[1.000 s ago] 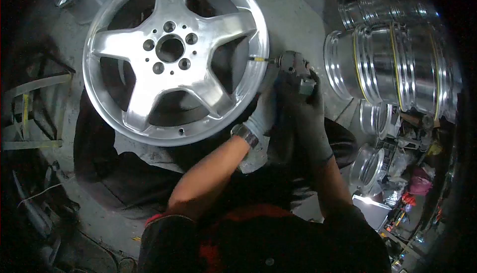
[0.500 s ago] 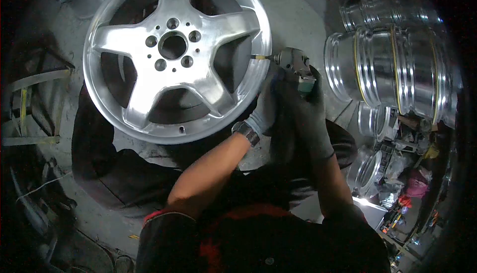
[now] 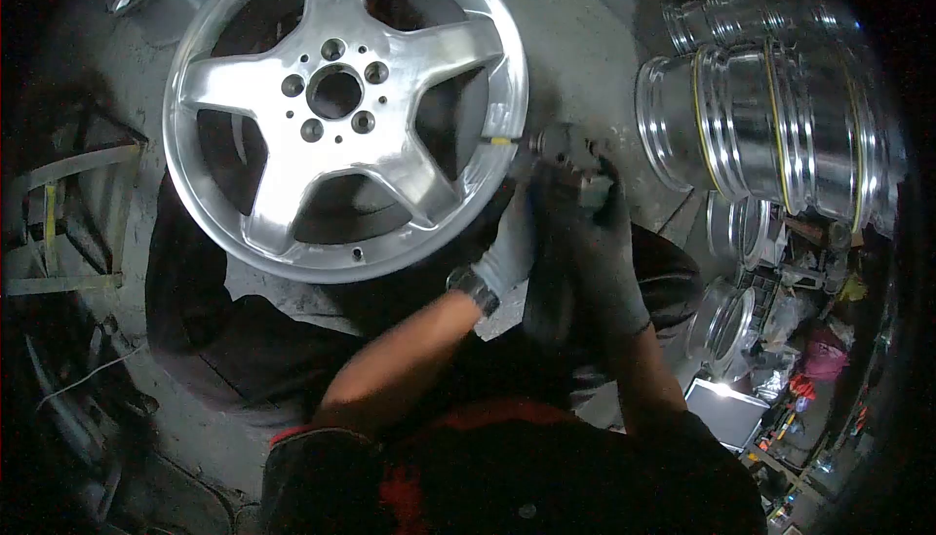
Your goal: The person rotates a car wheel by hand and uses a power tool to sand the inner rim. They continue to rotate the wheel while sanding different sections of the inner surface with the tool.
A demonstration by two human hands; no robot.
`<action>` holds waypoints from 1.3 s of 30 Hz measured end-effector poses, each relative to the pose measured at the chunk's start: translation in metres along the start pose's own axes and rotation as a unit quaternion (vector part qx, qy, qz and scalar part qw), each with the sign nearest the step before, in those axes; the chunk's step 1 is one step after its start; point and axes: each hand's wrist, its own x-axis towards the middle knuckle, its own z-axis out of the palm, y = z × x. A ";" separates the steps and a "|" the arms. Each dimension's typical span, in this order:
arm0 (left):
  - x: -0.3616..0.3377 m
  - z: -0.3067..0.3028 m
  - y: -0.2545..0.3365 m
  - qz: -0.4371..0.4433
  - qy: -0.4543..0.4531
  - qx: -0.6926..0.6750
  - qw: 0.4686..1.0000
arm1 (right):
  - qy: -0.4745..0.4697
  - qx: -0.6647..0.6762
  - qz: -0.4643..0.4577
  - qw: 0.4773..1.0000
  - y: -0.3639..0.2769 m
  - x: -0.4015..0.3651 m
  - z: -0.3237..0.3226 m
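Note:
A polished five-spoke alloy wheel (image 3: 343,111) lies face up on a dark tyre on the floor. Both my gloved hands grip a small hand-held grinder (image 3: 570,153) at the wheel's right rim. My left hand (image 3: 509,243), in a light grey glove, wraps the tool body from below. My right hand (image 3: 595,252), in a dark glove, closes around it beside the left. The tool's yellow-tipped bit (image 3: 501,141) touches the inner edge of the rim.
Several shiny bare rims (image 3: 770,131) stand stacked on their sides at the right. Smaller rims and clutter (image 3: 770,330) sit at the lower right. Straps and a frame (image 3: 58,213) lie at the left on the concrete floor (image 3: 585,38).
The grinder and both hands have slid down along the rim's right edge, so the bit now touches the rim lower than before. The wheel itself stays put.

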 end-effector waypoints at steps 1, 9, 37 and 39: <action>0.017 -0.002 0.009 -0.044 -0.162 -0.077 0.983 | 0.009 0.082 0.018 0.996 -0.003 0.007 0.001; 0.001 -0.039 -0.015 0.002 -0.080 0.101 0.992 | 0.045 -0.085 -0.033 0.995 -0.002 -0.020 0.011; 0.011 -0.031 -0.006 0.037 -0.113 0.163 0.979 | 0.040 -0.159 -0.045 0.985 0.005 -0.005 0.004; 0.008 -0.027 -0.004 0.049 -0.067 0.188 0.979 | 0.031 -0.130 -0.053 0.990 0.009 -0.001 0.001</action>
